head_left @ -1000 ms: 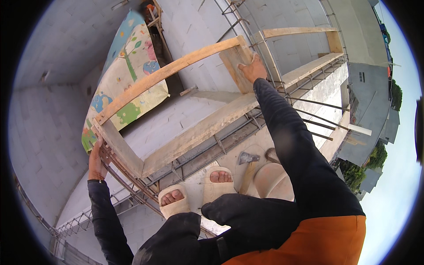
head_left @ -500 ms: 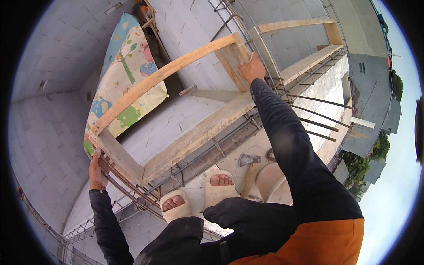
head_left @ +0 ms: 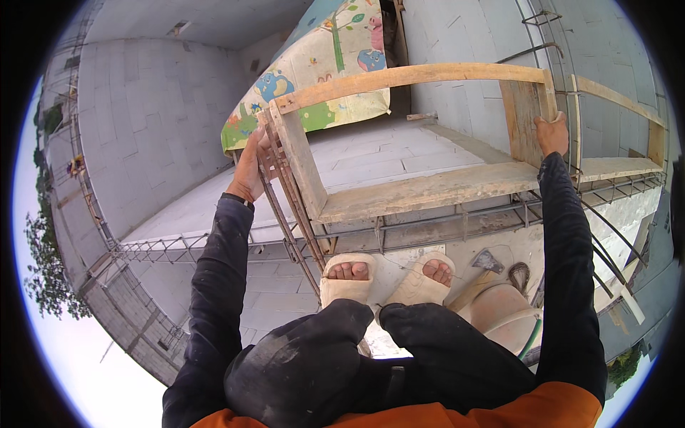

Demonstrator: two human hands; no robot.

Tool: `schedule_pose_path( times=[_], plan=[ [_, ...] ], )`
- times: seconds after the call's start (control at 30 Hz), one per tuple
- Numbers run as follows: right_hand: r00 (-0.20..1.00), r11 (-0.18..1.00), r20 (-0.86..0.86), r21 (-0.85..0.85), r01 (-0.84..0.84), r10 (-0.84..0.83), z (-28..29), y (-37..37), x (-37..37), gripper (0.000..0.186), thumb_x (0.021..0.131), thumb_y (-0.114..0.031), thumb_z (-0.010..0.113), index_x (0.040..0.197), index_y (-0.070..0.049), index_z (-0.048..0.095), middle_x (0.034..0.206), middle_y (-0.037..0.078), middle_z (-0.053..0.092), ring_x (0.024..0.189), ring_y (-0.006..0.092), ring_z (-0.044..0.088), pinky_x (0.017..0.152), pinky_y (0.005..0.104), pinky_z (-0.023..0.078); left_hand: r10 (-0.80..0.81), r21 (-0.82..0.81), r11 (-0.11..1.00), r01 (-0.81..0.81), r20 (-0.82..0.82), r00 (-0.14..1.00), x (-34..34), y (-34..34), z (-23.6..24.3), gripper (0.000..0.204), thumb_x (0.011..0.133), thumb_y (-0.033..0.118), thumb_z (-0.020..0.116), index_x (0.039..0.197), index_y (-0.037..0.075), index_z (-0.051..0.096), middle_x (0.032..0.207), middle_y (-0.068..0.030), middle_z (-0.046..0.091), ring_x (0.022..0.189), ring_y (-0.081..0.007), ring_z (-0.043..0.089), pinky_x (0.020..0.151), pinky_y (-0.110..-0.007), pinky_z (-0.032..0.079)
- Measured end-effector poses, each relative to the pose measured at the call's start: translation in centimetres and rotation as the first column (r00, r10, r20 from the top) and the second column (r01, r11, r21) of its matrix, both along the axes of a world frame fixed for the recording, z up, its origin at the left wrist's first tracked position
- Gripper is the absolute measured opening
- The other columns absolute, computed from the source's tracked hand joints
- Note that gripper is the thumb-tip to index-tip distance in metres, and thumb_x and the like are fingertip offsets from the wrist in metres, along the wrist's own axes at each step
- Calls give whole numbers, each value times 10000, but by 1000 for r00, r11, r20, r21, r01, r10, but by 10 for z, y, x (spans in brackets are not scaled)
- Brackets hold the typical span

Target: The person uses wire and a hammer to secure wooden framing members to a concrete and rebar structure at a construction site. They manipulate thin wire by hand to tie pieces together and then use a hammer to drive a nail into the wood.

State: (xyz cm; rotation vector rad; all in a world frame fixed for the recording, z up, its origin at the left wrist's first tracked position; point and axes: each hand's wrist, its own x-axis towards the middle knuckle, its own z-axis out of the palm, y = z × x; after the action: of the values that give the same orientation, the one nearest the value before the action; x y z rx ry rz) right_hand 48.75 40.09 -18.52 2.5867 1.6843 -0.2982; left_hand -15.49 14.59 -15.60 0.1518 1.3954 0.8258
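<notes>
Right hand [head_left: 552,134] grips an upright [head_left: 549,94] of the wooden frame [head_left: 428,191], just beyond the sandals [head_left: 347,287]; the left hand [head_left: 250,165] curls at its opposite end by rusty bars [head_left: 294,190], exact hold unclear. Steadying seems the current step; any shift calls for moving both ends together

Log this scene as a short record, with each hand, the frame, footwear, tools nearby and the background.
Left hand: at the left end of the wooden frame, beside brownish steel rods; exact grip unclear
Right hand: closed on the wood at the upright board
Frame: long top rail above a lower plank
Footwear: cream open-toed sandals
Nearby: hatchet-like tool and pinkish rounded container
Background: grey block walls, colourful patterned sheet
</notes>
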Motion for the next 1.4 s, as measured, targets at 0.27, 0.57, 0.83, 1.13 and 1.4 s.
schedule_pose_path(
  times=[0.27, 0.57, 0.83, 1.13, 1.4],
  plan=[
    [998, 998, 9, -11, -66, 66, -11, 5, 4, 702, 813, -431, 775, 1355, -22, 601, 1223, 296, 725, 1177, 475, 689, 1012, 516, 528, 108, 222, 942, 252, -912, 397, 33, 3, 39, 477, 1017, 348, 672, 1362, 21, 638, 1276, -127, 691, 1160, -279, 648, 1006, -423, 519],
    [995, 996, -41, -16, -88, 87, -14, 10, 4, 688, 809, -444, 779, 1307, 4, 626, 1231, 306, 721, 1195, 474, 684, 1020, 499, 526, -563, -318, -239, 917, -725, -398, 103, 29, -28, 367, 1020, 293, 572, 1280, 81, 719, 1312, -140, 709, 1249, -349, 639, 1146, -536, 435],
    [993, 993, -31, -9, -115, 115, -15, 12, 14, 689, 808, -429, 761, 1303, 30, 621, 1225, 326, 715, 1192, 485, 680, 1025, 496, 520, -477, -519, -685, 512, -212, -853, 125, 26, -67, 453, 1030, 399, 482, 1126, 107, 815, 1189, -149, 788, 1168, -328, 722, 1189, -582, 303],
    [995, 995, -60, -54, -88, 85, -18, 15, 24, 739, 814, -449, 765, 1386, -9, 605, 1307, 291, 698, 1254, 461, 651, 1062, 501, 502, -485, -515, -670, 536, -243, -840, 123, 23, -68, 451, 1010, 393, 502, 1104, 87, 819, 1171, -186, 786, 1148, -354, 729, 1220, -555, 288],
    [994, 994, -64, -53, -96, 93, -24, 12, 22, 733, 839, -460, 748, 1390, -5, 585, 1301, 297, 699, 1248, 463, 657, 1053, 507, 500, -485, -506, -667, 547, -262, -834, 119, 21, -65, 445, 1006, 384, 505, 1115, 81, 814, 1147, -191, 788, 1130, -369, 733, 1223, -561, 295]
  ],
)
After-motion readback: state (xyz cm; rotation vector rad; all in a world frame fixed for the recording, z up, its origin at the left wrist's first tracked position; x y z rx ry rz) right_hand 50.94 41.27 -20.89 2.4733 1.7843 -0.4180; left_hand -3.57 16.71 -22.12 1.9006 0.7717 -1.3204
